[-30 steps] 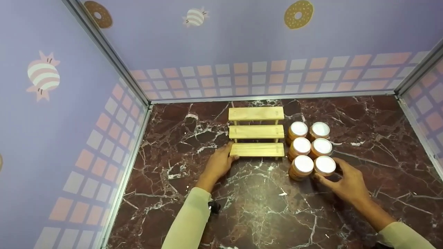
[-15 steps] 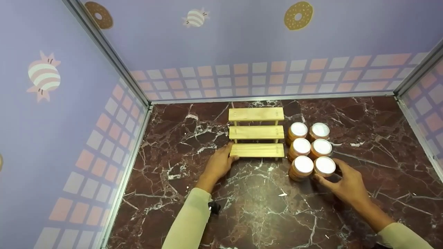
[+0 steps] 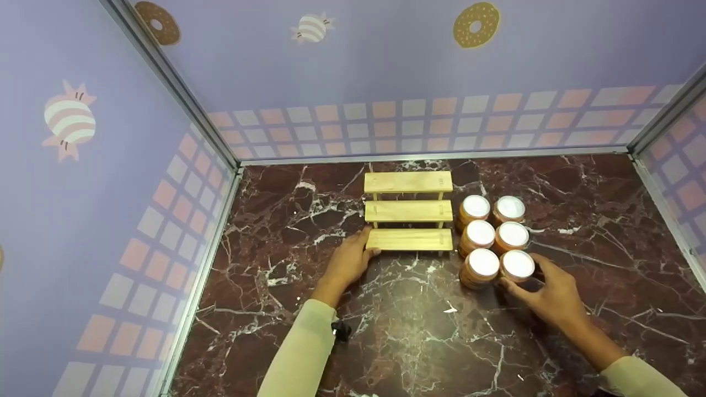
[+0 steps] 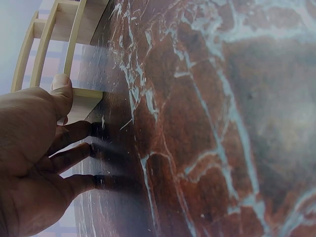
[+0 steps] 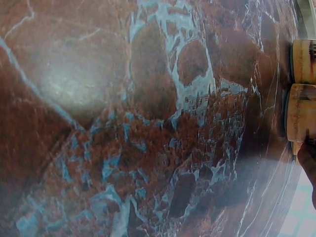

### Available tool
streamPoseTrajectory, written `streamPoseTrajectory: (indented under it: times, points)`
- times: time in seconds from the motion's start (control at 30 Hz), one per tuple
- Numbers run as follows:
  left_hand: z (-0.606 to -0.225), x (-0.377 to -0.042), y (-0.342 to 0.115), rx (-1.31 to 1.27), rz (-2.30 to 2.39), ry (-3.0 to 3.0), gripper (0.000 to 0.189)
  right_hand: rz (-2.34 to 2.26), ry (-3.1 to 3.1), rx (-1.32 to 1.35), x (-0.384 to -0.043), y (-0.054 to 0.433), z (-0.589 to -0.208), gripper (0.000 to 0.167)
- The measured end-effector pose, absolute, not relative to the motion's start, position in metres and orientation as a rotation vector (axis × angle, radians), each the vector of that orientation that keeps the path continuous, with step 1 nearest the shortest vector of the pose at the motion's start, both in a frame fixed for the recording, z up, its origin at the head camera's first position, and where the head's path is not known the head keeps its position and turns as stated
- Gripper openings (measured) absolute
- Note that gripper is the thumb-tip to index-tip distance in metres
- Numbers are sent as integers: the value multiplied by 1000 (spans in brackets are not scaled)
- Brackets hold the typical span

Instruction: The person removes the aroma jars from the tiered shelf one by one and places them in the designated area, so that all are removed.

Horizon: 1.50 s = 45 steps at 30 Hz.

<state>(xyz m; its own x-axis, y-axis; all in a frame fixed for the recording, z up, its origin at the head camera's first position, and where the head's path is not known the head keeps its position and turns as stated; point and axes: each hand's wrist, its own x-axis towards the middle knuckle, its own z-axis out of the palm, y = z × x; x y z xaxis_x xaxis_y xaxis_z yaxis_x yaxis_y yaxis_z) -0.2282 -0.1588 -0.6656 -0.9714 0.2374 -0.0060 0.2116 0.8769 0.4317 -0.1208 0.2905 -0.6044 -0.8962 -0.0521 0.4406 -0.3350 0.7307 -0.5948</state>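
Note:
A three-tier wooden display stand (image 3: 408, 210) rises in steps toward the back wall. My left hand (image 3: 346, 263) holds the left end of its lowest step, thumb at the front corner and index finger behind. In the left wrist view the thumb (image 4: 61, 89) lies against the wood while the other fingers point down at the tabletop. To the right of the stand, jars with white lids and amber bodies stand upright in two columns. My right hand (image 3: 558, 292) grips the front right jar (image 3: 518, 264) between thumb and fingers. The right wrist view catches only a fingertip beside a jar (image 5: 301, 113).
Close by the held jar is the front left jar (image 3: 479, 268), with several others behind in tight rows. Patterned walls (image 3: 353, 66) enclose the dark red marble tabletop (image 3: 408, 331) at the back and sides. A small white scrap (image 3: 450, 310) lies in front of the jars.

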Motion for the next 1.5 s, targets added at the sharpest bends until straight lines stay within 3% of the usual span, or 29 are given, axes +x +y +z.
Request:
streamPoseTrajectory:
  times: [1.5]
  points:
    - [-664,-225,-162,367,668,3011,78,922,-2637,290,-117,287,-596,73]
